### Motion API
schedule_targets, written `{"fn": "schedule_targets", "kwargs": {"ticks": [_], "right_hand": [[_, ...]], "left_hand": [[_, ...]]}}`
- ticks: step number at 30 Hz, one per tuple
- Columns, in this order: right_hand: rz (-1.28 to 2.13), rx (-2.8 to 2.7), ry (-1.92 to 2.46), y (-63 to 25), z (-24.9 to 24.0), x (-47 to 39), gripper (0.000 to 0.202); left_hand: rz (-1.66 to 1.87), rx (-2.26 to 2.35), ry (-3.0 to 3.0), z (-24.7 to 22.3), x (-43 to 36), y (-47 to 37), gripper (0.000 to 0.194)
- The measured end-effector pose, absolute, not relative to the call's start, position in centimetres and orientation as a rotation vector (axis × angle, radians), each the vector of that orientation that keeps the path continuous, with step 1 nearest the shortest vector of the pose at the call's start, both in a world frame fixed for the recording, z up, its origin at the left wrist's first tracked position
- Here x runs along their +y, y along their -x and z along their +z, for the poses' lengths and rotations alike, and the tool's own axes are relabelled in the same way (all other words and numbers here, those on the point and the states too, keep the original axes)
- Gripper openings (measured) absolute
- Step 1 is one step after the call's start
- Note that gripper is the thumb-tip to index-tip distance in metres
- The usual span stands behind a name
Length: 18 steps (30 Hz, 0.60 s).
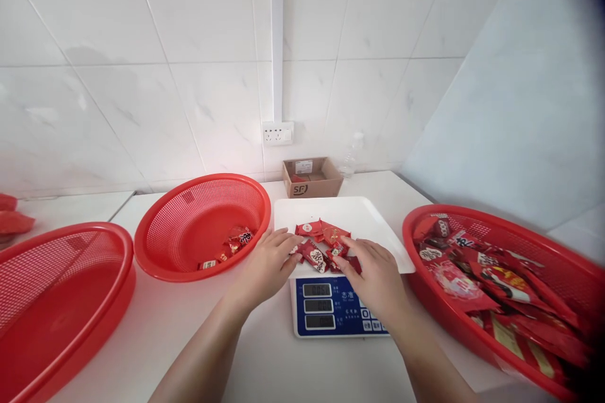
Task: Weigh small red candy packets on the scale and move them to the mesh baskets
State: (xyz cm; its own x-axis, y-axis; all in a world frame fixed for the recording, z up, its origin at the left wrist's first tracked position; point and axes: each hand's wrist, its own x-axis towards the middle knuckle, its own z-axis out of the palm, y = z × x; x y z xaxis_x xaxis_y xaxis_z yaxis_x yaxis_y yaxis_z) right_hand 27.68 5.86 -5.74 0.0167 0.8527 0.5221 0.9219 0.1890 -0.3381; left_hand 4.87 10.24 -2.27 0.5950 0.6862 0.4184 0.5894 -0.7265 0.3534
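Observation:
Several small red snack packets [315,256] lie in a loose pile on the white tray [373,217] of a weighing scale. My left hand [269,258] is at the pile's left side, thumb and index finger closed around the edge of a red packet. From the right, my right hand [373,271] reaches over the pile, thumb and index finger apart, fingertips touching packets. Below the tray is the scale's blue panel [343,305] with three small displays, partly covered by my right hand.
A red basket [454,211] full of red packets stands at right. Left of the scale, another red basket [155,227] holds a few packets, and a third red basket [118,252] sits further left. Behind the tray are a cardboard box [321,189] and a clear bottle [350,157].

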Motion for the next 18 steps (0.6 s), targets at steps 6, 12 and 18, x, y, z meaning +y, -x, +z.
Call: {"fn": "schedule_targets", "kwargs": {"ticks": [6,12,18], "right_hand": [[-0.097,-1.867,1.704,-26.99,-5.10,6.56,0.040],[-0.045,-1.848,1.760,-27.20,-5.32,6.48,0.038],[-0.073,-1.837,1.738,-27.23,-5.36,6.49,0.035]], "left_hand": [[0.809,1.104,-2.645,-2.05,10.42,-4.47,0.026],[0.824,1.116,-2.641,-2.20,10.70,-4.22,0.027],[0.778,1.129,-2.637,-2.20,10.76,-4.18,0.027]]}}
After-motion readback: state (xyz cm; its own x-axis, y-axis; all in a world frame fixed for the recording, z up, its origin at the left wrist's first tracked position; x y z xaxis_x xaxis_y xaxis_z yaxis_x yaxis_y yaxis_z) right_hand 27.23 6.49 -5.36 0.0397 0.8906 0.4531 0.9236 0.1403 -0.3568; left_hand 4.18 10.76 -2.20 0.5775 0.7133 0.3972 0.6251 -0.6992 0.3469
